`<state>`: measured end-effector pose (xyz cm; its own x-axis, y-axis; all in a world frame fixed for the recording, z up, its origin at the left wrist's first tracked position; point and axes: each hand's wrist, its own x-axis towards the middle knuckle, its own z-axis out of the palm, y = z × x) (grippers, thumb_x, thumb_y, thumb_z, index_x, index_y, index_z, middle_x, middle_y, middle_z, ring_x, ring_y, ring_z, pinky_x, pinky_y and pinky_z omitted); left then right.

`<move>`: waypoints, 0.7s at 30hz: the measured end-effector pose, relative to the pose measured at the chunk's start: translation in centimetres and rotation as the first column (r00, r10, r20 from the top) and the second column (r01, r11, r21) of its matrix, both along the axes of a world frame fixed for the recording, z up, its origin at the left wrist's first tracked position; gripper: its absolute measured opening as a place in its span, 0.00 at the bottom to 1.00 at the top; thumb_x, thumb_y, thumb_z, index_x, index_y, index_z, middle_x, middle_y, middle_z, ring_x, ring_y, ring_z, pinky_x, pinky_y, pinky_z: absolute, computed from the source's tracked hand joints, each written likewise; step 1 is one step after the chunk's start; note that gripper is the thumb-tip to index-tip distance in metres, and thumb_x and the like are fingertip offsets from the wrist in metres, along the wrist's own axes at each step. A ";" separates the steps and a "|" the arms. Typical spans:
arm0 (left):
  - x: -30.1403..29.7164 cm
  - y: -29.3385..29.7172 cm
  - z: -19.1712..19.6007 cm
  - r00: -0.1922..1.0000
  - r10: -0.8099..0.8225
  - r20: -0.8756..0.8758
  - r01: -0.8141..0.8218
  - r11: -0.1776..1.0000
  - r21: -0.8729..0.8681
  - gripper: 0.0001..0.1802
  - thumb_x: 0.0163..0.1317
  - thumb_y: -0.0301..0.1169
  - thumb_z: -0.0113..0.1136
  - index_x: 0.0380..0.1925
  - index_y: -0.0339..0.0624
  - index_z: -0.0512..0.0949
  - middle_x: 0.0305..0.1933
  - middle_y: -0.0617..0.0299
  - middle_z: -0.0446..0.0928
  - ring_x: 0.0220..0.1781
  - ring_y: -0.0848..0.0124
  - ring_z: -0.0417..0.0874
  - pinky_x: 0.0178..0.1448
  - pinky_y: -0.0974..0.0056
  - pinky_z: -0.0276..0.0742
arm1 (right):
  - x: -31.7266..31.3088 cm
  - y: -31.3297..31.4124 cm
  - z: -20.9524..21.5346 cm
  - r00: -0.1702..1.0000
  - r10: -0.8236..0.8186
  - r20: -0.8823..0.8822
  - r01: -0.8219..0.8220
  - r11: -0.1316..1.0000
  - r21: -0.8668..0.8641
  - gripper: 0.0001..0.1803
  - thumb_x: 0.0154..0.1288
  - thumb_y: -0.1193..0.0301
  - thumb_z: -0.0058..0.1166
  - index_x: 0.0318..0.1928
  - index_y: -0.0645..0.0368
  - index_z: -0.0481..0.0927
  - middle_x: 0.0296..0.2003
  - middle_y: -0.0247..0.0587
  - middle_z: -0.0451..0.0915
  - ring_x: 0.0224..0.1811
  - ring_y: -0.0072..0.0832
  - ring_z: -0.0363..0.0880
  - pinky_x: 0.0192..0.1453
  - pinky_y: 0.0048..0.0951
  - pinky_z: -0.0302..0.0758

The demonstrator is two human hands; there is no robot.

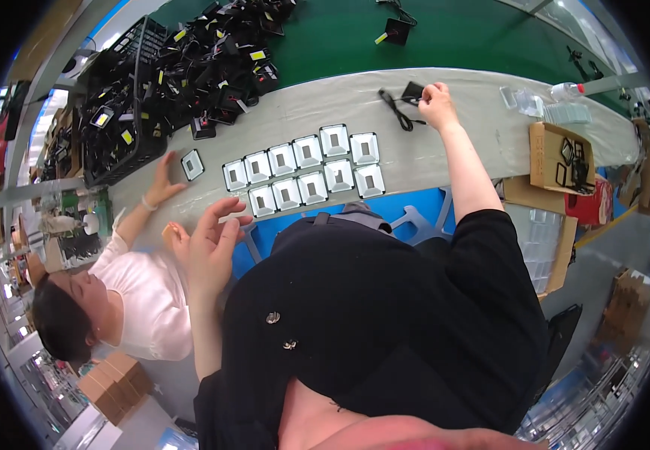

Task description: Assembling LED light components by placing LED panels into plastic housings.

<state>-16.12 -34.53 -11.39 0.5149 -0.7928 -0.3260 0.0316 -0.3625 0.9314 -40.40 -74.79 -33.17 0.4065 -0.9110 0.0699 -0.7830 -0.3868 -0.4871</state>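
My right hand [437,103] reaches far across the grey table [445,150] and pinches a small black part [413,91] with a black cable [395,109] trailing from it. My left hand [214,238] hovers with fingers spread and nothing in it, at the table's near edge. It is just left of two rows of several square silver reflectors [302,174]. A single reflector [192,163] lies apart to the left, beside a co-worker's hand [162,182].
A pile of black lamp housings [212,60] covers the table's far left, next to a black crate [115,127]. A cardboard box [554,157] with black frames and a plastic bottle [567,90] sit at the right. The co-worker in white [141,296] leans in on my left.
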 end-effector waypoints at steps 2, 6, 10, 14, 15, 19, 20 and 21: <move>0.0 0.6 -0.2 1.000 -0.015 0.026 0.015 1.000 0.003 0.16 0.65 0.27 0.44 0.53 0.38 0.67 0.51 0.58 0.73 0.48 0.70 0.78 0.46 0.72 0.71 | 0.2 0.5 -0.4 0.990 0.055 -0.126 -0.054 0.998 0.018 0.18 0.47 0.70 0.55 0.42 0.50 0.72 0.47 0.49 0.70 0.49 0.44 0.72 0.54 0.36 0.71; 0.0 2.0 -1.0 1.000 -0.018 0.026 0.018 1.000 -0.003 0.16 0.65 0.27 0.45 0.53 0.39 0.67 0.50 0.58 0.73 0.48 0.70 0.78 0.47 0.72 0.71 | 3.1 1.4 -0.4 0.980 0.017 -0.198 0.022 0.981 0.193 0.28 0.47 0.66 0.56 0.54 0.45 0.68 0.47 0.48 0.71 0.51 0.45 0.72 0.57 0.37 0.69; 0.2 3.0 -1.2 1.000 -0.004 0.003 0.004 1.000 0.011 0.16 0.65 0.28 0.45 0.52 0.39 0.67 0.50 0.59 0.73 0.47 0.71 0.78 0.47 0.72 0.71 | 5.3 -0.1 -3.7 0.994 -0.099 0.053 0.069 0.910 0.409 0.35 0.51 0.54 0.56 0.61 0.41 0.63 0.48 0.47 0.75 0.39 0.32 0.78 0.46 0.34 0.76; -0.1 2.8 -0.9 0.999 0.030 -0.025 -0.030 1.000 0.001 0.15 0.64 0.24 0.47 0.51 0.36 0.68 0.50 0.58 0.73 0.45 0.72 0.77 0.46 0.72 0.70 | 7.3 0.5 -1.2 0.899 -0.390 0.198 0.129 0.669 0.732 0.34 0.55 0.49 0.54 0.60 0.47 0.66 0.42 0.36 0.76 0.34 0.22 0.71 0.36 0.26 0.69; 0.0 2.8 -1.0 0.999 0.037 -0.017 -0.037 0.999 -0.006 0.15 0.64 0.24 0.47 0.51 0.36 0.68 0.50 0.58 0.73 0.45 0.72 0.77 0.46 0.72 0.70 | 7.8 0.0 -1.5 0.885 -0.396 0.246 0.074 0.641 0.764 0.31 0.55 0.51 0.55 0.58 0.48 0.68 0.45 0.35 0.75 0.38 0.23 0.71 0.39 0.26 0.69; 0.2 3.2 -1.3 0.999 0.019 -0.030 -0.020 1.000 -0.020 0.16 0.64 0.25 0.48 0.52 0.36 0.68 0.50 0.58 0.73 0.45 0.73 0.77 0.46 0.72 0.70 | 9.8 -1.8 -1.9 0.677 -0.615 0.404 -0.151 0.421 0.894 0.19 0.53 0.56 0.60 0.40 0.52 0.75 0.37 0.34 0.77 0.38 0.25 0.73 0.38 0.26 0.69; 0.2 3.3 -1.2 0.999 0.025 -0.027 -0.026 1.000 -0.014 0.16 0.64 0.25 0.48 0.52 0.37 0.68 0.50 0.58 0.73 0.46 0.73 0.77 0.45 0.72 0.70 | 10.3 -2.1 -1.3 0.547 -0.700 0.460 -0.315 0.338 0.887 0.15 0.53 0.60 0.62 0.34 0.53 0.73 0.29 0.33 0.75 0.31 0.24 0.74 0.33 0.23 0.71; 0.3 3.3 -1.1 0.999 0.030 -0.024 -0.030 0.999 -0.010 0.16 0.64 0.26 0.48 0.52 0.37 0.68 0.50 0.58 0.73 0.46 0.73 0.77 0.45 0.72 0.70 | 11.1 -2.2 -0.9 0.485 -0.757 0.439 -0.279 0.342 0.897 0.14 0.53 0.62 0.62 0.32 0.54 0.72 0.27 0.33 0.74 0.28 0.24 0.73 0.31 0.22 0.72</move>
